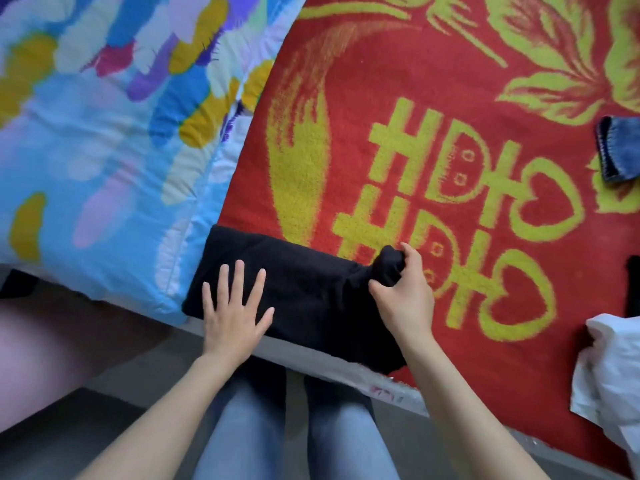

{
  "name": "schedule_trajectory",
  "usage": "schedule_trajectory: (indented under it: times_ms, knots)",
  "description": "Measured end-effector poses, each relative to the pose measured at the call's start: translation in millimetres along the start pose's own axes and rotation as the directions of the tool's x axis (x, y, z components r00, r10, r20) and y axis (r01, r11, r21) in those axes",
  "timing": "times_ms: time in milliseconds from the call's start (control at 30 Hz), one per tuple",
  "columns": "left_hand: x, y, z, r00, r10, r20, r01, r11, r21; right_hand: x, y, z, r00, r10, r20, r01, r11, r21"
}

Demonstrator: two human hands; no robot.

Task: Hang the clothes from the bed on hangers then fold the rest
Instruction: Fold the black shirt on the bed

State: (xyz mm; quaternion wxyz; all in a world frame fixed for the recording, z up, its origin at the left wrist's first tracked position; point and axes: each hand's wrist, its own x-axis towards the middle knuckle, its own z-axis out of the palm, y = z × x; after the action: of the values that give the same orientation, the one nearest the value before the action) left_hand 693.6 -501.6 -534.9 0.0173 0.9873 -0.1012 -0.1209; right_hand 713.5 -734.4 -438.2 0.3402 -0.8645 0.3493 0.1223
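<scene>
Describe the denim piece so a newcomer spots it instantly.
Find the red blanket with yellow-green patterns filling the right of the view. At its far right edge, cut off by the frame, lies the denim piece. It alone is blue, with a pale stitched edge: the black garment at the front edge is plain, and the cloth lower right is white.
</scene>
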Motion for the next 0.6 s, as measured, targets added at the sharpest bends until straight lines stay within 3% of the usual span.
schedule_trajectory:
  times_ms: [133, 200, 300, 367, 467, 533, 600]
  knots:
    - [1, -36, -17, 0.982, -0.181, -0.059, 0.173, 0.976, -0.13, -25, -83, 58, 0.969, -0.158, 0.192, 0.13, 0.98, 0.152]
    - [0, -57, -21, 0.952, -0.295, -0.084, 0.273, 0.939, -0.21, -36, -111, 94, 0.905, -0.223, 0.363, 0.16, 0.968, 0.194]
    - [-5, -81, -23, 0.858, -0.506, -0.086, 0.446, 0.817, -0.364, -42, -112, 133, 0.832, -0.329, 0.447, 0.358, 0.933, 0.02]
    - [-8, -89, -23, 0.845, -0.527, -0.091, 0.462, 0.805, -0.372, -43, -93, 140, 0.848, -0.417, 0.328, 0.49, 0.853, -0.18]
    - [-10, -78, -13, 0.958, -0.23, -0.173, 0.202, 0.965, -0.166, -41, -48, 141, 0.822, -0.566, 0.064, 0.534, 0.727, -0.432]
    - [-7, -64, -4, 0.981, 0.06, -0.182, -0.069, 0.997, -0.046, -41, -17, 137, 0.786, -0.611, 0.091, 0.556, 0.636, -0.535]
    - [-1, -52, 4, 0.947, 0.295, -0.125, -0.291, 0.956, 0.049, -41, 13, 134, 0.739, -0.632, 0.232, 0.619, 0.502, -0.604]
